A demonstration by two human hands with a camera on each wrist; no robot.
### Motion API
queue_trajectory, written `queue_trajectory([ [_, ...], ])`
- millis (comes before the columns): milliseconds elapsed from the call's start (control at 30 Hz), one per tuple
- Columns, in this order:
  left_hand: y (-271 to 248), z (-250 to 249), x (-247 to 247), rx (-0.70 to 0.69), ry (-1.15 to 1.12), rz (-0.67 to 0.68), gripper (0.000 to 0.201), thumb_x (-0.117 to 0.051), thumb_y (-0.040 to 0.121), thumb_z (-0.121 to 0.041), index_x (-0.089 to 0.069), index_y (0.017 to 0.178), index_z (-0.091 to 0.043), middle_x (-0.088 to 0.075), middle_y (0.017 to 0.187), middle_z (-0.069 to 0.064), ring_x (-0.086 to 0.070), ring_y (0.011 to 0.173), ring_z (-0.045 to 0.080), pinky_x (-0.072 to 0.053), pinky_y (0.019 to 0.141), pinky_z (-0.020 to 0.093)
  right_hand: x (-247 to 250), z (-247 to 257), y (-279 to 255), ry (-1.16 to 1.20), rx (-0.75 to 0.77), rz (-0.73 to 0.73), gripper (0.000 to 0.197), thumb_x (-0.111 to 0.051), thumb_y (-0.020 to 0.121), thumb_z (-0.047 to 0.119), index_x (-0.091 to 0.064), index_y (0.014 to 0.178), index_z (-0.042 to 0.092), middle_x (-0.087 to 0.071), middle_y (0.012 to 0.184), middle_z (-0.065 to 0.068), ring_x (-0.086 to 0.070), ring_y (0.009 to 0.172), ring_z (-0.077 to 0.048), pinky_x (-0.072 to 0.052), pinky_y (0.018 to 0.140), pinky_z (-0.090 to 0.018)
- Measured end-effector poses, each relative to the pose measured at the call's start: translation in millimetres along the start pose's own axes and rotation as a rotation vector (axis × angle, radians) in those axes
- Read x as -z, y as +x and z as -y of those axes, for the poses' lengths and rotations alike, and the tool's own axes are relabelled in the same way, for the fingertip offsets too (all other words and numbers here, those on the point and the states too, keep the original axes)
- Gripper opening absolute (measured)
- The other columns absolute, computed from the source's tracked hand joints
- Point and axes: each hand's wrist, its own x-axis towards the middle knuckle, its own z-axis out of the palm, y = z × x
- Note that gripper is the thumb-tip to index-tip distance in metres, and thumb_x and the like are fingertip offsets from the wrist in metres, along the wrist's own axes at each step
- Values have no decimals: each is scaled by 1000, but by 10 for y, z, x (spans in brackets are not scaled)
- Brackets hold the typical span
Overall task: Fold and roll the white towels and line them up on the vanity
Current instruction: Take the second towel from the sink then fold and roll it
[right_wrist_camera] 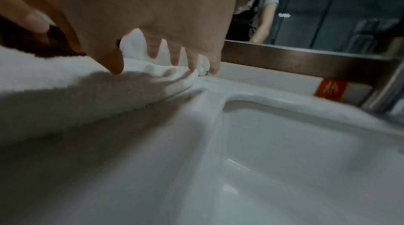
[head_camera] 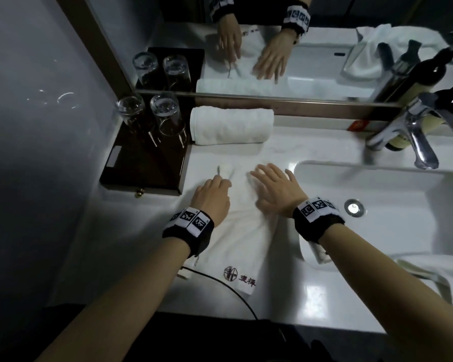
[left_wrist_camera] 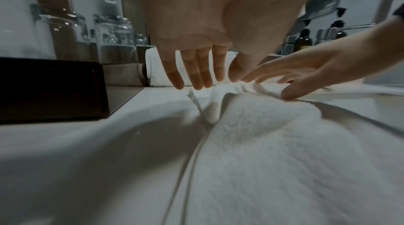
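Here we have a folded white towel [head_camera: 236,246] lying lengthwise on the vanity [head_camera: 280,296], between the dark tray [head_camera: 141,168] on the left and the sink [head_camera: 377,205] on the right. Its near end carries a dark red embroidered logo [head_camera: 238,276]; its far end is bunched and rumpled under our hands, with a small loop tag [head_camera: 221,169] sticking out at the far left corner.

Our left hand [head_camera: 212,197] sits over the towel's far left part, fingers straight and relaxed, pointing at the tag. In the left wrist view the left fingertips [left_wrist_camera: 196,80] hang just above the counter and the cloth, and we cannot tell whether they touch it. Our right hand [head_camera: 275,189] lies flat and spread on the far right part of the towel, next to the sink rim; in the right wrist view its fingertips [right_wrist_camera: 116,66] press down into the terry. Neither hand is curled round anything.

Behind the towel, a rolled towel [head_camera: 232,128] lies crosswise against the mirror frame [head_camera: 298,109], just beside the tray. Two upturned glasses [head_camera: 165,113] stand on the tray's far end. To the right, the tap [head_camera: 413,137] reaches over the sink, with a dark bottle [head_camera: 429,111] behind it. More white cloth [head_camera: 434,270] hangs at the sink's near right edge. A thin black cable [head_camera: 220,280] runs from our left wrist across the counter.
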Motion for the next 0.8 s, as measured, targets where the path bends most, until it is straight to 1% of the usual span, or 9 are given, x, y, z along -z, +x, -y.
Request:
queue_trajectory([
  [100, 200, 22, -74, 0, -23, 99, 49, -39, 97, -23, -26, 144, -18, -25, 154, 1, -24, 140, 19, -23, 111, 38, -10, 21, 31, 32, -98, -16, 79, -56, 83, 44, -12, 147, 29, -9, 159, -1, -4, 147, -22, -9, 115, -55],
  [167, 309, 44, -128, 7, 32, 163, 53, -33, 99, -31, -17, 148, -19, -13, 158, -2, -13, 144, 16, -16, 115, 41, -30, 16, 58, -13, -95, 21, 79, -52, 84, 48, -11, 147, 27, -5, 159, -2, -1, 147, -22, -8, 116, -55],
  [267, 439, 110, -168, 31, 121, 174, 58, -29, 98, -39, -9, 149, -20, -3, 160, -4, -5, 146, 17, -8, 117, 46, -28, -59, 127, -32, -75, 41, 80, -48, 83, 50, -9, 148, 24, -1, 160, -3, 3, 147, -22, -7, 115, -57],
  [367, 554, 188, -148, 37, 209, 169, 63, -31, 96, -46, -7, 149, -23, 0, 160, -4, -3, 146, 22, -5, 116, 49, -7, -117, 214, -46, -61, 20, 80, -46, 82, 52, -11, 148, 23, -3, 160, -5, 0, 147, -23, -8, 113, -58],
  [500, 586, 233, -160, 53, 237, 184, 69, -38, 92, -53, -6, 148, -30, 4, 159, -4, -1, 146, 26, -5, 115, 51, -7, -82, 276, -86, -48, 16, 76, -42, 85, 49, -9, 148, 22, -3, 159, -8, 0, 147, -28, -8, 114, -60],
  [600, 479, 244, -178, 18, 201, 131, 72, -45, 89, -50, -7, 148, -33, 5, 159, 2, -2, 145, 27, -7, 115, 51, -73, 40, 177, -95, -53, -37, 70, -41, 89, 43, -9, 148, 22, -3, 159, -10, 1, 147, -32, -8, 114, -60],
  [667, 336, 243, -191, -60, 171, 107, 72, -48, 88, -45, -9, 147, -33, 5, 159, 2, -1, 146, 26, -7, 115, 51, -152, 181, 20, -75, -33, -59, 69, -41, 90, 40, -10, 149, 21, -3, 159, -11, 1, 147, -33, -7, 114, -59],
  [733, 148, 236, -217, -132, 155, 119, 69, -49, 88, -41, -13, 147, -33, 5, 159, -1, 0, 146, 24, -5, 116, 50, -243, 359, -192, -23, 7, -51, 69, -43, 89, 39, -14, 148, 20, -5, 159, -11, 0, 147, -33, -7, 114, -59],
  [800, -60, 236, -235, -133, 127, 160, 68, -50, 89, -38, -14, 147, -32, 6, 159, -2, 2, 146, 22, -4, 117, 49, -319, 552, -410, 29, 26, -39, 68, -45, 88, 36, -17, 147, 20, -7, 159, -11, -2, 147, -34, -7, 114, -59],
])
